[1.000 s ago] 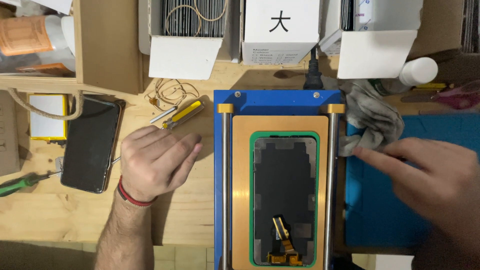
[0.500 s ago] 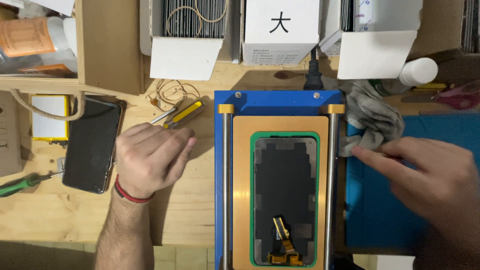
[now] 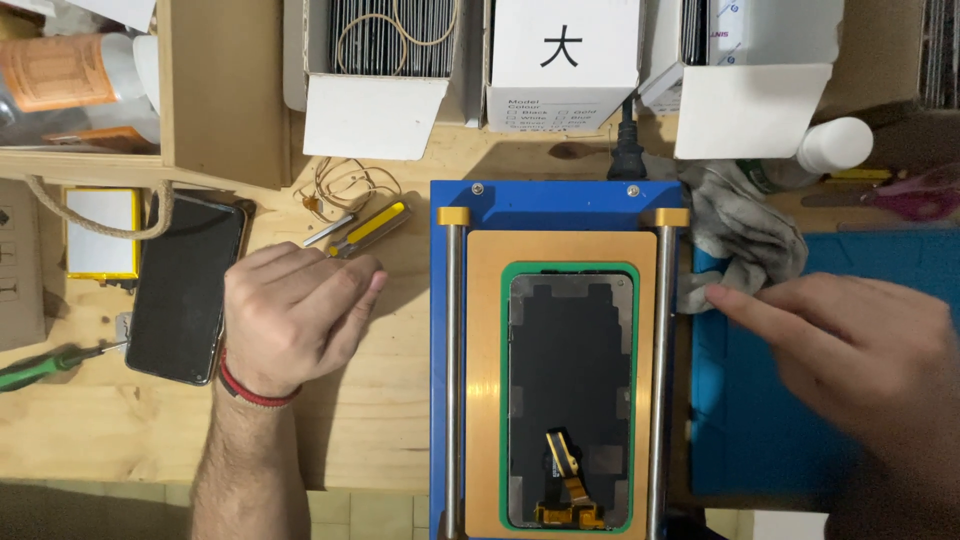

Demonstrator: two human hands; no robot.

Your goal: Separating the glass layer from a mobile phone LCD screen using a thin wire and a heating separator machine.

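**A phone repair workshop**

Between the hands (image 3: 290, 320) sits a blue screen-separator machine (image 3: 555, 205) with two steel rails, holding a phone display panel (image 3: 568, 385) with its gold flex cable showing, set in a green mould. Left of the left hand lie a dark smartphone (image 3: 187, 285), a flat battery pack (image 3: 100, 233) and a green-handled screwdriver (image 3: 40, 368); just above it, a yellow-handled screwdriver (image 3: 372, 226). Beyond the hands, open white cartons (image 3: 385, 60) hold stacked spare panels. Under the right hand lies a blue work mat (image 3: 760, 440), with a grey rag (image 3: 740, 225) above it, all on a plain wooden desk (image 3: 390, 430).
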